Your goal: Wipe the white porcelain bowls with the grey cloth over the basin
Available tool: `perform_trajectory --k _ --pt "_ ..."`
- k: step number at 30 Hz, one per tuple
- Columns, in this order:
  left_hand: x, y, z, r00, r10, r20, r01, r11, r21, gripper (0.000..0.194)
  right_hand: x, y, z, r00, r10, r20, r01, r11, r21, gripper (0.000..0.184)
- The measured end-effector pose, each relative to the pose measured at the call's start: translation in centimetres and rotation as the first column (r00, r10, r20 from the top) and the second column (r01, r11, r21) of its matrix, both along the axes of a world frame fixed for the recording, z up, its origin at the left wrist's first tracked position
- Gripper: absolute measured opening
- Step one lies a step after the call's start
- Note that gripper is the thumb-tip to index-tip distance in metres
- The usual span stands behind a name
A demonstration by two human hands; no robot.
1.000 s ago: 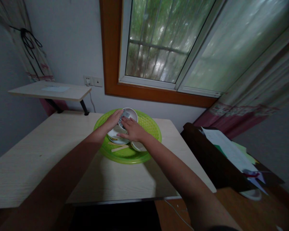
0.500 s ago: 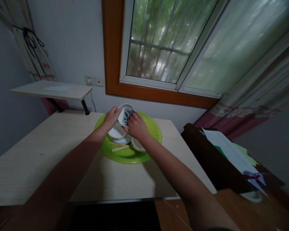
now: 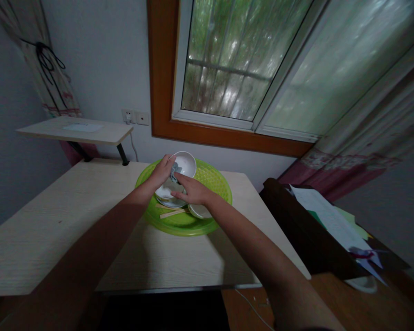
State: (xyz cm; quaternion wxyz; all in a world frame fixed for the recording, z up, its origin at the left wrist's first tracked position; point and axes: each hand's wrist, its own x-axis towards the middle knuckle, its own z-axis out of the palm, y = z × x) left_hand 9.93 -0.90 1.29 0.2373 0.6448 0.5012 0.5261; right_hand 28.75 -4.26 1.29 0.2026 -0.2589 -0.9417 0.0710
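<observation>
A round green plastic basket (image 3: 214, 181) sits on the pale wooden table (image 3: 72, 216). Inside it lie white dishes (image 3: 167, 198), a small white bowl (image 3: 200, 211) and wooden chopsticks (image 3: 170, 213). My left hand (image 3: 162, 170) grips the rim of a white bowl (image 3: 186, 163), held tilted above the dishes. My right hand (image 3: 191, 191) presses a grey cloth (image 3: 174, 174) against the bowl's lower inside, fingers closed on the cloth.
A small side shelf (image 3: 76, 130) stands at the back left by a wall socket (image 3: 135, 116). A dark desk (image 3: 313, 234) with papers (image 3: 331, 216) is at the right. A window and curtain fill the wall behind.
My right hand with the cloth has slid down from the bowl's inside toward its lower edge. The bowl has tipped so its opening faces more upward.
</observation>
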Motion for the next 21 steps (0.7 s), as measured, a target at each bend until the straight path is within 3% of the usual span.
perform_trajectory --k 3,8,14,18,21 --pt "0.04 -0.06 0.01 1.000 -0.014 0.018 0.014 1.000 0.016 0.029 -0.12 -0.11 0.18 0.999 -0.035 0.016 0.034 0.999 0.012 0.068" --pt "-0.07 0.36 -0.31 0.999 0.014 0.041 -0.014 1.000 -0.007 0.038 -0.08 0.14 0.24 0.978 -0.165 0.131 0.138 0.971 0.196 0.057" --pt "-0.10 0.63 -0.62 1.000 0.020 0.005 -0.020 0.999 -0.028 0.041 0.26 0.79 -0.41 0.920 -0.346 0.186 0.244 0.875 0.418 0.048" --pt "0.07 0.29 -0.38 1.000 -0.021 0.016 0.021 0.999 -0.024 0.041 0.33 0.79 -0.48 0.900 -0.413 0.141 0.307 0.829 0.468 0.054" --pt "0.09 0.09 -0.08 0.999 -0.010 0.034 0.010 1.000 -0.011 0.040 0.03 0.57 -0.10 0.905 -0.396 0.153 0.284 0.832 0.477 0.052"
